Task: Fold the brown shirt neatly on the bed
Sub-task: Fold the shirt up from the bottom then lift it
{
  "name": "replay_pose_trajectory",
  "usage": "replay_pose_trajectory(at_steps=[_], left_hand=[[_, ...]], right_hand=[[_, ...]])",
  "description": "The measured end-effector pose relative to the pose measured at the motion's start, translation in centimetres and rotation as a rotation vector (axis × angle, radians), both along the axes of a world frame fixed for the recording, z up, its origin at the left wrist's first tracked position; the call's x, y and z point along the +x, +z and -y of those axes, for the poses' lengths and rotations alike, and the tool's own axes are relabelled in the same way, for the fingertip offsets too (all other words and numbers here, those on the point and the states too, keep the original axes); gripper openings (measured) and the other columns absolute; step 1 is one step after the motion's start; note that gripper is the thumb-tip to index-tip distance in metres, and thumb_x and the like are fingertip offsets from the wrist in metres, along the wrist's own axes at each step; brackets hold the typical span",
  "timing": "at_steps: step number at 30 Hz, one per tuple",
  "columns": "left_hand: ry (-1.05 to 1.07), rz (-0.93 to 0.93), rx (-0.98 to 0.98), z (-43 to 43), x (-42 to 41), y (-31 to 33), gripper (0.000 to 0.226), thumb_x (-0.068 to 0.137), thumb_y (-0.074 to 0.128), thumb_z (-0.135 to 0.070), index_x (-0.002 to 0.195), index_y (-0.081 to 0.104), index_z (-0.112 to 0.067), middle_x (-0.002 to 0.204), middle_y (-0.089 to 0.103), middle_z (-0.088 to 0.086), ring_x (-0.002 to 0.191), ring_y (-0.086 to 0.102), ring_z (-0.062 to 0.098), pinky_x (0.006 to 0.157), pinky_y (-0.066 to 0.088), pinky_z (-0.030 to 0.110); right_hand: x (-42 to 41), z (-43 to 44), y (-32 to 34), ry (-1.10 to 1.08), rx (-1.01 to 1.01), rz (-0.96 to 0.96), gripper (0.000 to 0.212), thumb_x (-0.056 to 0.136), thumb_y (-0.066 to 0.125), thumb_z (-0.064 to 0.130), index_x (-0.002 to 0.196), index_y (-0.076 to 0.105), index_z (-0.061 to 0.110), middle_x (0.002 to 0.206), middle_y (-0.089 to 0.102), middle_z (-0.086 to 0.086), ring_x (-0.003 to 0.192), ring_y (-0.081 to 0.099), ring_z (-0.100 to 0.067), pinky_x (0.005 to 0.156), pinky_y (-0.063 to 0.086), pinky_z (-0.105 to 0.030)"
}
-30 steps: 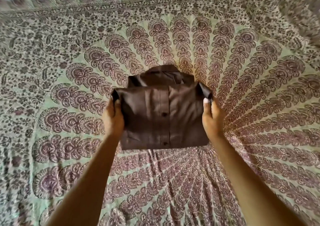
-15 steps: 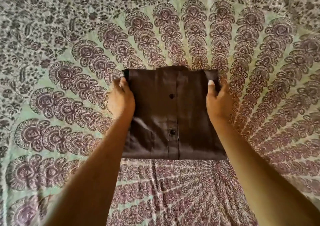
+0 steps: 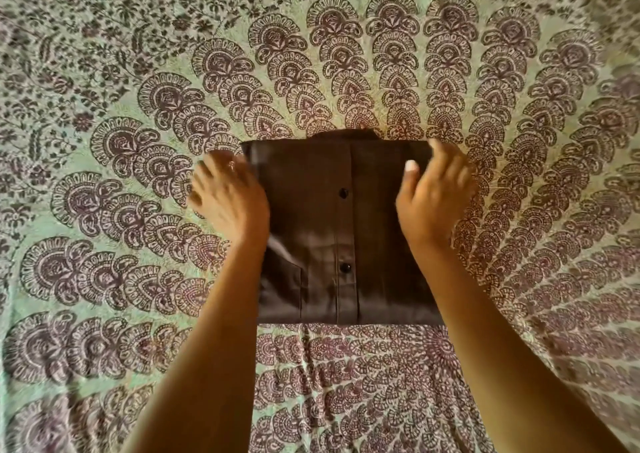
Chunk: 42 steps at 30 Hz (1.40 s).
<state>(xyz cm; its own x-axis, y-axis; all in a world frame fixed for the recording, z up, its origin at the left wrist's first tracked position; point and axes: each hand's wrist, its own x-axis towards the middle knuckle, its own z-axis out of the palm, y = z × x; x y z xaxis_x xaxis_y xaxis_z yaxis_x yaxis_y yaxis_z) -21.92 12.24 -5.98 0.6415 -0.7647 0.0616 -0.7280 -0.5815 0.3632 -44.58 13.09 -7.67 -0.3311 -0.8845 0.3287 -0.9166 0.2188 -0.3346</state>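
Observation:
The brown shirt (image 3: 346, 230) lies flat on the bed as a folded rectangle, button placket up, with a bit of collar showing at its far edge. My left hand (image 3: 228, 196) is blurred, fingers spread, beside the shirt's left edge and partly over it, holding nothing. Over the far right corner is my right hand (image 3: 433, 196), with thumb and relaxed fingers lying on top of the cloth, not pinching it. Both forearms cover the shirt's near side edges.
The bed is covered by a pale green sheet (image 3: 138, 140) printed with dark purple paisley fans, which spreads on all sides of the shirt. Light wrinkles run through the sheet in front of the shirt (image 3: 346, 383).
The folded-over half has been laid flat on the shirt. Both hands have let go of the far corners; the left has slid outward with its fingers spread.

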Motion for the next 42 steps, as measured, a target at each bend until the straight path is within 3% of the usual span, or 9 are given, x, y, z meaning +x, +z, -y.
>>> replay_pose_trajectory(at_steps=[3, 5, 11, 16, 19, 22, 32, 37, 42], left_hand=[[-0.592, -0.002, -0.042, -0.2, -3.9, 0.0, 0.046, 0.094, 0.029, -0.04, 0.134, 0.045, -0.022, 0.143, 0.042, 0.005, 0.135, 0.033, 0.021, 0.11, 0.016, 0.044], [-0.762, 0.006, 0.117, -0.5, -4.2, -1.7, 0.055, 0.092, 0.019, -0.046, 0.145, 0.028, -0.032, 0.155, 0.023, -0.002, 0.144, 0.016, 0.018, 0.115, 0.005, 0.044], [-0.51, 0.001, 0.332, -0.8, 2.3, -4.2, 0.052, 0.098, 0.018, -0.048, 0.147, 0.005, -0.04, 0.158, 0.0, -0.008, 0.146, -0.003, 0.016, 0.116, -0.006, 0.047], [-0.331, -0.027, 0.274, -1.7, 1.8, -2.5, 0.053, 0.099, 0.014, -0.045, 0.149, 0.001, -0.034, 0.158, -0.008, -0.001, 0.145, -0.008, 0.018, 0.115, -0.01, 0.051], [-0.491, -0.007, 0.183, -3.7, -2.1, -1.4, 0.056, 0.095, 0.01, -0.05, 0.148, 0.004, -0.035, 0.158, -0.003, -0.003, 0.146, -0.005, 0.019, 0.113, -0.012, 0.045], [-0.633, -0.009, 0.255, -5.6, -3.8, -2.5, 0.059, 0.09, 0.009, -0.055, 0.147, 0.01, -0.039, 0.159, 0.004, -0.002, 0.146, 0.002, 0.02, 0.115, -0.005, 0.047], [-0.374, -0.06, 0.338, -4.9, 1.6, -2.9, 0.049, 0.098, 0.022, -0.048, 0.145, 0.011, -0.044, 0.158, -0.008, 0.0, 0.145, -0.011, 0.024, 0.115, -0.009, 0.048], [-0.105, -0.184, 0.306, -7.0, 0.8, 0.0, 0.049, 0.095, 0.039, -0.046, 0.139, 0.039, -0.025, 0.15, 0.021, 0.017, 0.133, 0.027, 0.037, 0.104, 0.03, 0.049], [0.085, -0.441, 0.322, -5.8, 0.4, 2.1, 0.053, 0.087, 0.061, -0.04, 0.123, 0.045, -0.005, 0.128, 0.047, 0.018, 0.106, 0.055, 0.035, 0.084, 0.044, 0.039]], right_hand=[[2.0, -0.3, -0.4, 0.394, 0.096, -0.053, 0.051, 0.097, 0.032, 0.037, 0.141, 0.036, 0.013, 0.149, 0.035, -0.008, 0.138, 0.03, -0.024, 0.111, 0.019, -0.041], [1.9, -0.4, -1.6, 0.382, 0.25, -0.032, 0.058, 0.094, 0.024, 0.046, 0.145, 0.028, 0.018, 0.153, 0.026, -0.009, 0.141, 0.023, -0.026, 0.114, 0.014, -0.042], [-0.1, -0.4, -2.6, 0.317, 0.454, -0.074, 0.068, 0.087, 0.017, 0.064, 0.147, 0.014, 0.034, 0.157, 0.011, -0.007, 0.144, 0.008, -0.03, 0.114, 0.001, -0.047], [-0.7, -1.4, -1.0, 0.191, 0.433, -0.042, 0.068, 0.089, 0.01, 0.058, 0.148, 0.013, 0.025, 0.157, 0.009, -0.01, 0.145, 0.006, -0.028, 0.115, 0.0, -0.046], [0.6, -3.5, -1.0, 0.301, 0.365, -0.067, 0.063, 0.093, 0.019, 0.053, 0.148, 0.019, 0.022, 0.155, 0.015, -0.012, 0.144, 0.013, -0.028, 0.115, 0.005, -0.044], [0.6, -4.7, -2.1, 0.301, 0.405, -0.056, 0.064, 0.091, 0.022, 0.056, 0.146, 0.024, 0.023, 0.155, 0.018, -0.013, 0.143, 0.018, -0.03, 0.115, 0.012, -0.047], [-0.4, -4.3, -2.3, 0.168, 0.513, -0.021, 0.075, 0.084, 0.016, 0.067, 0.147, 0.017, 0.027, 0.153, 0.006, -0.027, 0.14, 0.006, -0.045, 0.113, 0.007, -0.055], [-0.5, -6.2, -1.8, 0.139, 0.467, -0.016, 0.072, 0.089, 0.016, 0.059, 0.147, 0.02, 0.017, 0.151, 0.008, -0.03, 0.141, 0.007, -0.043, 0.113, 0.006, -0.052], [0.1, -7.6, -2.4, 0.095, 0.485, -0.043, 0.069, 0.092, 0.014, 0.057, 0.147, 0.023, 0.015, 0.149, 0.018, -0.03, 0.139, 0.019, -0.041, 0.113, 0.011, -0.05]])
